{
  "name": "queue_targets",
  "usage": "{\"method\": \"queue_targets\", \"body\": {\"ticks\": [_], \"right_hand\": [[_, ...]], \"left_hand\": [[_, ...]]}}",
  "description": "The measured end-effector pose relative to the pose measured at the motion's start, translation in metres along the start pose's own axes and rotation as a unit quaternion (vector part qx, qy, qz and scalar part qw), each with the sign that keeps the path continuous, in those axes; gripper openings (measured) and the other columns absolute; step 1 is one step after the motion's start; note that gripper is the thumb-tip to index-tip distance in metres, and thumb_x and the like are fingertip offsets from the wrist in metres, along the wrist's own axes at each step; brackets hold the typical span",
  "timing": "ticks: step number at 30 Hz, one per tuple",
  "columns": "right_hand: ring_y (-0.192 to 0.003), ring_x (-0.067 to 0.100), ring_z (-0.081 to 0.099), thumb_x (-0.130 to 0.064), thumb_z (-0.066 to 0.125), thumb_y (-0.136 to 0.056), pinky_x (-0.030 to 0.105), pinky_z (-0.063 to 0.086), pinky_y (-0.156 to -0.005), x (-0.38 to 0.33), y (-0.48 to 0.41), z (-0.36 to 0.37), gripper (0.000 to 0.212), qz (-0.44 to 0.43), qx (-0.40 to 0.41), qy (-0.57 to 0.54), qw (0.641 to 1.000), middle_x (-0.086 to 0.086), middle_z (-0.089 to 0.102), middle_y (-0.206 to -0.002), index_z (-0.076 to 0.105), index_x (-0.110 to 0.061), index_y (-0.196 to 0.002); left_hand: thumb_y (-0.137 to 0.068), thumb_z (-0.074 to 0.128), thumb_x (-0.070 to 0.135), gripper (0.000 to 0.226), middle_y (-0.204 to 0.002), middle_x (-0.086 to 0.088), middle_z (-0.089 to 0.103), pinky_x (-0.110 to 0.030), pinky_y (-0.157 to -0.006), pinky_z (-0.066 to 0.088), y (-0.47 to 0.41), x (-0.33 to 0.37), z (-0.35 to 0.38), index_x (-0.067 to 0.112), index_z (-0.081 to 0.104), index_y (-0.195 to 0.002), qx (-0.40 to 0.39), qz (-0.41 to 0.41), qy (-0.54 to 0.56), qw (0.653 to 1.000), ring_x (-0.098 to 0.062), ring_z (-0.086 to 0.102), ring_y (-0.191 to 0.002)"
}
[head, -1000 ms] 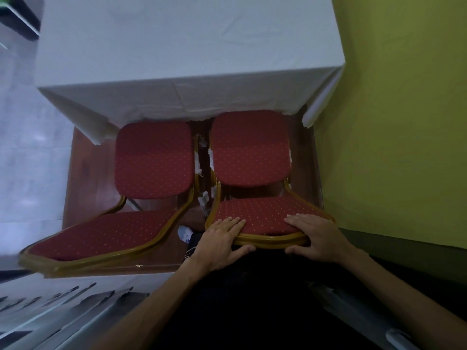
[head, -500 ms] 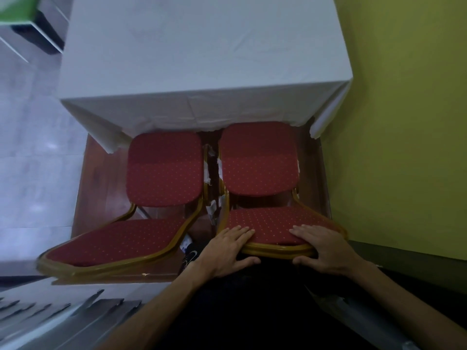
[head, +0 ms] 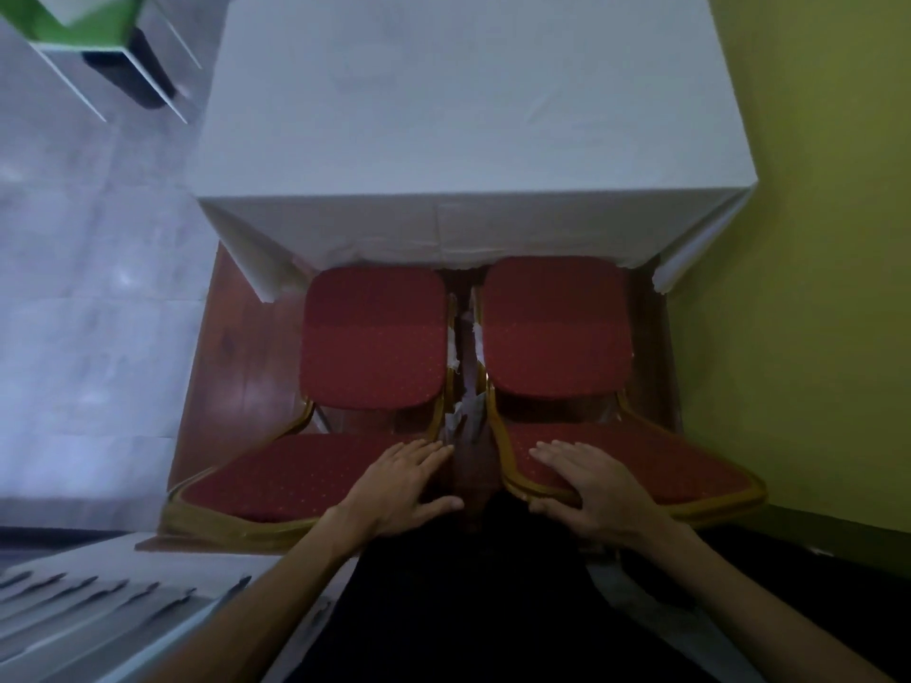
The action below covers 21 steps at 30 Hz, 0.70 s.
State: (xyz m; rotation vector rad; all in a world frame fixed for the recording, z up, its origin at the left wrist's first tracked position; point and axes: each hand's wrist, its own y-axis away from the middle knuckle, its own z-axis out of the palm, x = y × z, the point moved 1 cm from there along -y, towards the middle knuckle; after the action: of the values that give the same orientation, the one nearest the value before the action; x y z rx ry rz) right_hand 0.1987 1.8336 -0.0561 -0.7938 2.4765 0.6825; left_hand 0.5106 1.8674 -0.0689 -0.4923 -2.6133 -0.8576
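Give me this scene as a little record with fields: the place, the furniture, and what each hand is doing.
place: table under a white cloth, beside a yellow-green wall
chairs: left chair and right chair, red padded, gold frames, side by side, seats up against the hanging cloth
left hand: lies flat on the left chair's backrest corner, thumb spread
right hand: holds the right chair's backrest top, fingers over the pad, thumb on the frame's near side
floor under chairs: brown wood
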Motion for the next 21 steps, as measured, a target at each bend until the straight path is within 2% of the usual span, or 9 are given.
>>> {"method": "queue_targets", "body": {"ticks": [3, 6, 10, 13, 17, 21], "right_hand": [[-0.139, 0.016, 0.042, -0.077, 0.042, -0.091, 0.037, 0.031, -0.115, -0.044, -0.031, 0.028, 0.079, -0.025, -0.012, -0.009, 1.0, -0.003, 0.049, -0.149, 0.047, -0.023, -0.147], [-0.143, 0.015, 0.035, -0.077, 0.042, -0.09, 0.039, 0.029, -0.117, -0.089, -0.063, 0.059, 0.08, -0.036, -0.048, -0.031, 0.998, -0.004, 0.043, -0.153, 0.041, -0.025, -0.151], [-0.149, 0.018, 0.022, -0.082, 0.035, -0.087, 0.039, 0.018, -0.122, -0.136, -0.099, 0.095, 0.088, -0.068, -0.11, -0.03, 0.991, 0.0, 0.03, -0.161, 0.027, -0.027, -0.155], [-0.15, 0.021, 0.019, -0.079, 0.036, -0.089, 0.038, 0.011, -0.121, -0.16, -0.114, 0.115, 0.086, -0.083, -0.137, -0.022, 0.987, 0.002, 0.027, -0.162, 0.024, -0.027, -0.156], [-0.148, 0.023, 0.025, -0.07, 0.035, -0.097, 0.039, 0.017, -0.12, -0.172, -0.119, 0.131, 0.074, -0.083, -0.141, -0.026, 0.986, 0.003, 0.029, -0.161, 0.025, -0.026, -0.156], [-0.144, 0.028, 0.034, -0.066, 0.03, -0.1, 0.043, 0.028, -0.117, -0.172, -0.119, 0.142, 0.071, -0.088, -0.118, 0.0, 0.989, 0.006, 0.035, -0.158, 0.027, -0.023, -0.155]], "left_hand": [[-0.087, 0.03, 0.082, 0.092, -0.16, -0.002, 0.029, -0.037, -0.118, 0.018, 0.032, -0.031, 0.001, 0.022, 0.022, -0.156, -0.018, -0.024, -0.002, 1.0, -0.021, 0.023, -0.147], [-0.083, 0.03, 0.085, 0.096, -0.16, -0.002, 0.028, -0.038, -0.119, 0.018, 0.055, -0.059, -0.003, 0.022, 0.023, -0.156, -0.019, -0.041, 0.003, 0.999, -0.021, 0.023, -0.147], [-0.081, 0.034, 0.087, 0.097, -0.159, 0.0, 0.03, -0.039, -0.119, 0.02, 0.073, -0.088, -0.008, 0.025, 0.026, -0.155, -0.01, -0.029, 0.007, 1.0, -0.02, 0.026, -0.146], [-0.082, 0.035, 0.086, 0.095, -0.16, 0.0, 0.029, -0.037, -0.119, 0.019, 0.095, -0.114, -0.01, 0.026, 0.026, -0.155, -0.032, -0.018, 0.005, 0.999, -0.019, 0.025, -0.146], [-0.086, 0.034, 0.083, 0.09, -0.16, 0.001, 0.028, -0.032, -0.117, 0.016, 0.131, -0.144, -0.014, 0.026, 0.025, -0.155, -0.059, -0.003, 0.01, 0.998, -0.017, 0.026, -0.146], [-0.088, 0.029, 0.083, 0.087, -0.159, 0.003, 0.029, -0.031, -0.117, 0.013, 0.154, -0.169, -0.011, 0.027, 0.025, -0.155, -0.037, 0.011, 0.015, 0.999, -0.014, 0.027, -0.146]]}}
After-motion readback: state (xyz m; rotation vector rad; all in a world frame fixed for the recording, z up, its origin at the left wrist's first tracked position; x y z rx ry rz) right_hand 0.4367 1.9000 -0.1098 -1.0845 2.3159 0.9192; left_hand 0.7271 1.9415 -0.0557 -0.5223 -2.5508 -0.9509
